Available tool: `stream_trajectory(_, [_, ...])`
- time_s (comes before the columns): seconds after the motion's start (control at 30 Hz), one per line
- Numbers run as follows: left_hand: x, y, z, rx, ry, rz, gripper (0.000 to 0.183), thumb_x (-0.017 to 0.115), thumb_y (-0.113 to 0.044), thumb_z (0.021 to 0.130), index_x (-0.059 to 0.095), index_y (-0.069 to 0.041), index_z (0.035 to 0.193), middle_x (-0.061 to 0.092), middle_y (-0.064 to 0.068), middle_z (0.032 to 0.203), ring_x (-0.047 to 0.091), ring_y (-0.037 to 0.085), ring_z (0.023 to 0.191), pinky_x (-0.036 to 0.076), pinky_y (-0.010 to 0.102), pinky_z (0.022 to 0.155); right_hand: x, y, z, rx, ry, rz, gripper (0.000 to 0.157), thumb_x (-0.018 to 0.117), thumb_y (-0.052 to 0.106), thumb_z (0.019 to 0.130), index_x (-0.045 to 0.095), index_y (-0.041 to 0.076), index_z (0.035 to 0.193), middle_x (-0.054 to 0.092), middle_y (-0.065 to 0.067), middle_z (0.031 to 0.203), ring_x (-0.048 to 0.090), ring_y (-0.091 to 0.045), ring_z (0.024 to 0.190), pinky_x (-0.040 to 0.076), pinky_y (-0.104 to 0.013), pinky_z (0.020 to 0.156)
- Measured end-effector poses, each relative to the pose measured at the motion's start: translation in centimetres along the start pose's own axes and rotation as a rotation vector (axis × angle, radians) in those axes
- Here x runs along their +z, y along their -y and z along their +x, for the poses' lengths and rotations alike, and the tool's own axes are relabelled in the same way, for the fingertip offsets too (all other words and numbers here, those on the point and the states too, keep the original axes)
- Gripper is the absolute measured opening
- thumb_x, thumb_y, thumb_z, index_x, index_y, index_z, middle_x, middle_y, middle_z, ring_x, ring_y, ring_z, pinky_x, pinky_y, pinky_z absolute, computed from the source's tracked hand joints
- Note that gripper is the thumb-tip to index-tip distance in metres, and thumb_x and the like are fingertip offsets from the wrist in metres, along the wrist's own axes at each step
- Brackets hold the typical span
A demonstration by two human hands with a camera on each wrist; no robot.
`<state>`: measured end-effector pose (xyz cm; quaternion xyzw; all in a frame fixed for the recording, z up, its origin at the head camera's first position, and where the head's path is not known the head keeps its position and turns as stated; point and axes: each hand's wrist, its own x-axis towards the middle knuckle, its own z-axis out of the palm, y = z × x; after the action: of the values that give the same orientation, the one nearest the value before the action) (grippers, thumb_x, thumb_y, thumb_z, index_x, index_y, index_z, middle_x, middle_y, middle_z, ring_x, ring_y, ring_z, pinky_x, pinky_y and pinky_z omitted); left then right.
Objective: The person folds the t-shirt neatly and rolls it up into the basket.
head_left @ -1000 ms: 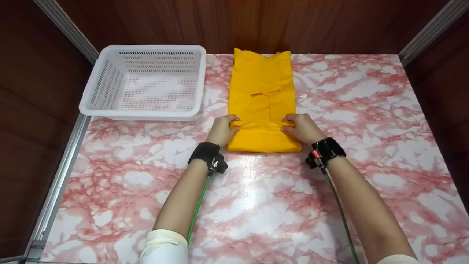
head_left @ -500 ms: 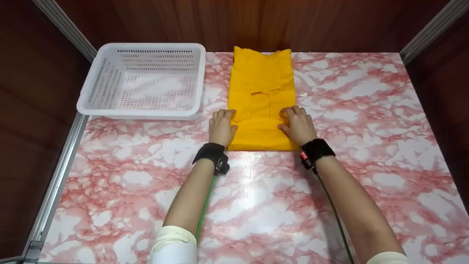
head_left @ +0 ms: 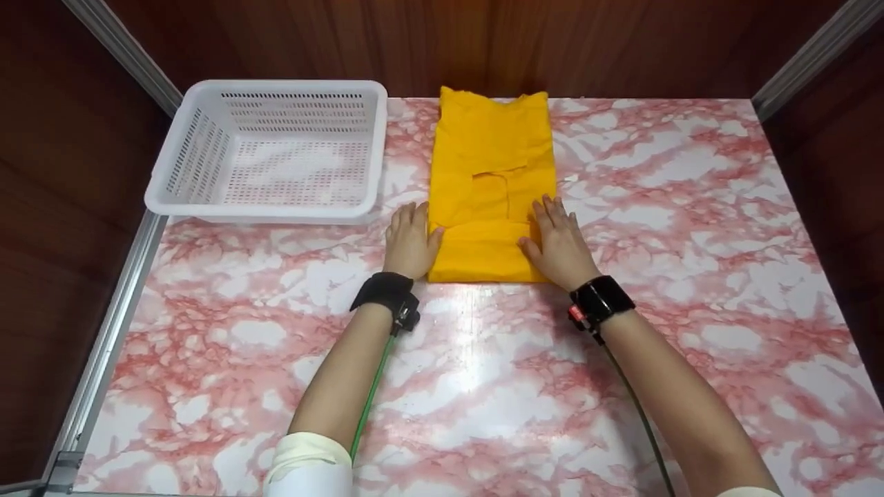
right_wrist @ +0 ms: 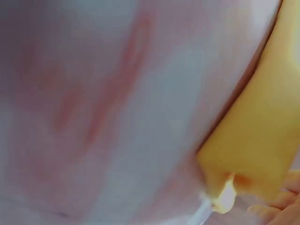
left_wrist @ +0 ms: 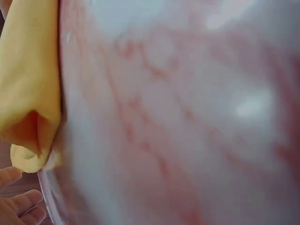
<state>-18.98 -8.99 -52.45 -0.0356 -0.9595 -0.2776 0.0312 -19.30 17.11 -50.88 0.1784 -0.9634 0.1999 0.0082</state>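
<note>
A folded yellow shirt (head_left: 492,152) lies lengthwise on the table, its near end turned up into a flat band (head_left: 480,255). My left hand (head_left: 411,245) is at the band's left edge, fingers extended and thumb against the cloth. On the opposite side my right hand (head_left: 563,241) rests over the band's right edge with its fingers straight. Layered folds of the shirt (left_wrist: 33,70) show in the left wrist view, with fingertips (left_wrist: 23,204) at the lower corner. The right wrist view shows the shirt's other end (right_wrist: 253,140) and part of the right hand (right_wrist: 286,206).
A white perforated plastic basket (head_left: 376,159) stands at the back left of the red-and-white marbled table (head_left: 476,386). Dark wood panels (head_left: 594,48) enclose the back and sides. A green cable (head_left: 369,414) runs along each forearm.
Both hands have let go of the pinched fold, which now lies flat across the shirt. Their fingers have straightened, and the left hand has shifted slightly outward to the left.
</note>
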Motion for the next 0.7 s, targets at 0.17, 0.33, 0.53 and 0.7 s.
stream_trajectory(0.17, [-0.3,-1.3,-1.8,0.145,0.111,0.069,0.069,0.044,-0.043,0.097,0.021,-0.004,0.150,0.014,0.019,0.156,0.005,0.033,0.145,0.005,0.045,0.117,0.3,1.3,-1.7,-0.057,0.081,-0.044,0.074,0.047,0.042,0.097,0.019,-0.003,0.148,0.011,-0.023,0.155,0.006,-0.036,0.144,0.010,-0.055,0.114])
stream_trajectory(0.33, [-0.2,-2.7,-4.1,0.328,0.257,0.193,0.078,0.045,-0.048,0.096,0.012,-0.005,0.151,0.005,0.018,0.158,-0.003,0.031,0.146,0.000,0.046,0.117,0.7,2.3,-3.2,-0.131,0.153,-0.113,0.075,0.045,0.044,0.097,0.017,-0.004,0.148,0.008,-0.023,0.156,0.004,-0.036,0.144,0.010,-0.054,0.114])
stream_trajectory(0.53, [0.2,-2.6,-5.8,0.371,0.352,0.291,0.078,0.045,-0.047,0.096,0.011,-0.004,0.151,0.005,0.017,0.158,0.000,0.029,0.146,0.002,0.044,0.117,1.1,2.6,-4.4,-0.121,0.248,-0.147,0.078,0.045,0.044,0.097,0.012,-0.004,0.149,0.005,-0.022,0.156,0.003,-0.036,0.144,0.010,-0.052,0.115])
stream_trajectory(0.7, [0.4,-2.1,-6.1,0.323,0.391,0.302,0.078,0.044,-0.046,0.097,0.008,-0.001,0.151,0.003,0.019,0.157,-0.001,0.031,0.146,0.002,0.043,0.117,1.4,2.5,-4.9,-0.091,0.306,-0.149,0.080,0.046,0.044,0.097,0.009,-0.005,0.149,0.004,-0.023,0.156,0.003,-0.036,0.144,0.010,-0.052,0.115])
